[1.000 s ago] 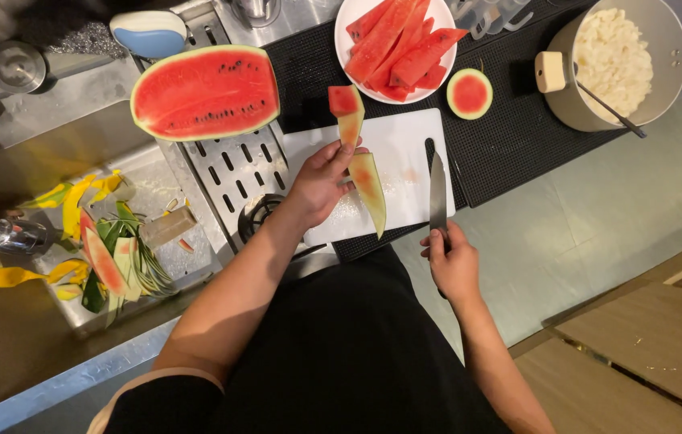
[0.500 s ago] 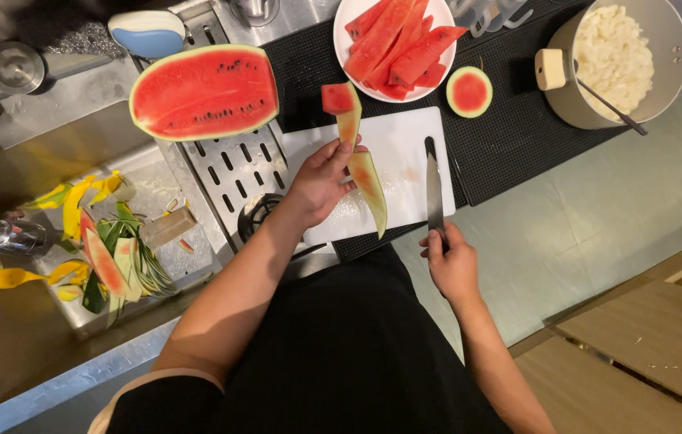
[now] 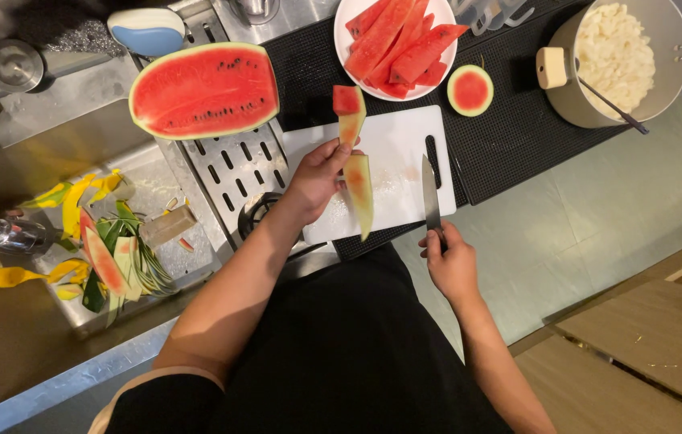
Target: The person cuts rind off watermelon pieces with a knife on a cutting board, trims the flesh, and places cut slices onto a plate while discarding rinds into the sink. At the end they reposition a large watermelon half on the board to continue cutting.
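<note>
Seen from above, my left hand (image 3: pixel 318 175) pinched a strip of watermelon rind (image 3: pixel 359 193) between thumb and fingertips (image 3: pixel 343 157) over the white cutting board (image 3: pixel 393 153). The rind hung from that pinch with its pale side up, pointing back toward my body, its tip reaching past the near edge of the board. Just beyond the fingertips lay a small watermelon wedge (image 3: pixel 348 112), red at its far end and pale at the end nearest the fingers; I could not tell whether the fingers touched it.

My right hand (image 3: pixel 451 261) was curled around the handle of a kitchen knife (image 3: pixel 429 189), fingers pressed together on the grip. The blade lay flat along the right side of the board, point away from me, well apart from the rind.

Beyond the board, a white plate (image 3: pixel 349 16) held a pile of peeled red watermelon slices (image 3: pixel 397 40), and a round watermelon end cap (image 3: pixel 470 89) sat just beside it on the black mat (image 3: pixel 510 137). A halved watermelon (image 3: pixel 204 90) rested cut face up on the steel drainboard (image 3: pixel 232 169), to the left of the board. At the far right stood a pot (image 3: pixel 566 96) of pale chopped pieces with a utensil in it. In the sink (image 3: pixel 11 345) on my left, a heap of green and yellow scraps (image 3: pixel 108 257) and rinds lay by the tap (image 3: pixel 3 235).
</note>
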